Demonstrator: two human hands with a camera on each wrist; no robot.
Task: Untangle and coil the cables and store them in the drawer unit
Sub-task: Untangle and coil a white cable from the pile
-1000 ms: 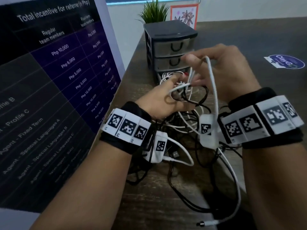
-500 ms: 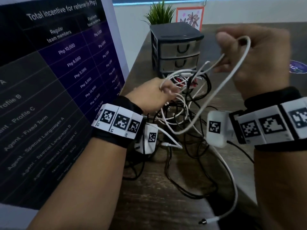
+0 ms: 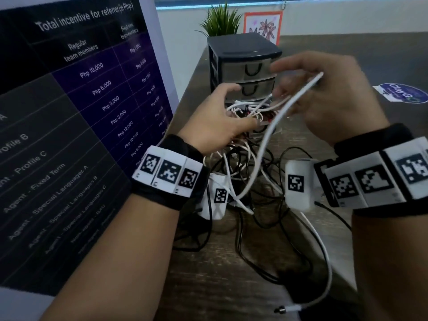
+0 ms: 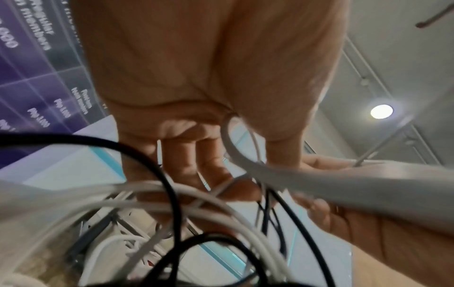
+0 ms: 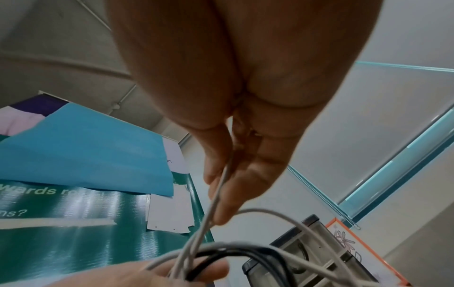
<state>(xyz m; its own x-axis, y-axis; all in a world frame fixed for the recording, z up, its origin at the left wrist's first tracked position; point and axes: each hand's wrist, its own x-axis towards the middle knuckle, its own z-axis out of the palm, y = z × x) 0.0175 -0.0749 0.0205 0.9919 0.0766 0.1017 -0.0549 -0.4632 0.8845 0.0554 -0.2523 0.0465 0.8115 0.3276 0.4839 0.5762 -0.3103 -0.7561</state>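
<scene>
A tangle of black and white cables (image 3: 252,181) lies on the wooden table in front of a small dark drawer unit (image 3: 243,56). My left hand (image 3: 240,105) grips a bunch of white and black strands at the top of the tangle, also seen in the right wrist view (image 5: 186,271). To its right, my right hand (image 3: 298,84) is raised and pinches a loop of one white cable (image 3: 273,126) between thumb and fingers (image 5: 216,174). That cable runs down past my right wrist to a metal plug (image 3: 281,310) near the table's front. More white cable lies at the unit's bottom drawer (image 3: 245,107).
A large printed banner (image 3: 69,112) stands along the left side of the table (image 3: 208,286). Behind the drawer unit are a potted plant (image 3: 220,22) and a framed flower picture (image 3: 262,24). A round sticker (image 3: 403,93) lies at the far right.
My right hand first pulled the white cable loop up and to the right, then came back down toward the drawer unit. My left hand stayed on the tangle.
</scene>
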